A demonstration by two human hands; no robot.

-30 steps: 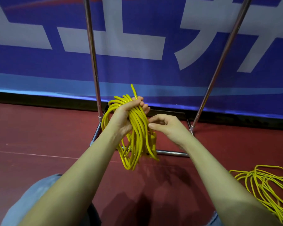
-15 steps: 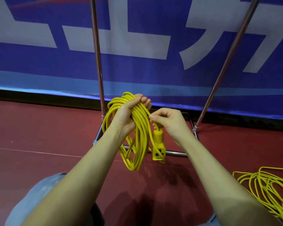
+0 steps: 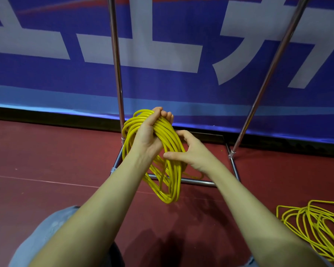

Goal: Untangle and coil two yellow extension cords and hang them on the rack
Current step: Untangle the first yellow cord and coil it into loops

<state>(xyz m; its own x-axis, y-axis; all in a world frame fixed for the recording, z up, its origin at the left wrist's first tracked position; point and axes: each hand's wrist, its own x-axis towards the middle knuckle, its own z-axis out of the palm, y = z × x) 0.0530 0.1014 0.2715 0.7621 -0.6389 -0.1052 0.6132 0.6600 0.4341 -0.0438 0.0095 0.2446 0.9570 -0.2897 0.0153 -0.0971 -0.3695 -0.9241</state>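
Since the earlier frame, the yellow socket end that was dangling beside the coil is no longer showing, and the right hand (image 3: 196, 153) is sitting lower, against the middle of the bundle. At centre frame the left hand (image 3: 148, 134) is gripping the top of the coiled cord (image 3: 170, 170), its fingers curling over the gathered strands so that the loops are hanging freely below as one long oval; this grip is closing fully round the bundle. The right hand's grip is half open, thumb and fingers spreading in a C about the strands and seemingly cupping them together, though whether it is pinching a loose end cannot be told. The cord is looking smooth, glossy and springy, its round jacket bending in even loops. Behind the hands the rack (image 3: 116, 74) is rising in two polished metal tubes from a rectangular base bar resting on the dark red floor (image 3: 46, 155), with a blue banner (image 3: 162, 87) backing it. At the lower right edge the second cord (image 3: 314, 220) is lying on the floor in loose, irregular loops, apparently still awaiting coiling.
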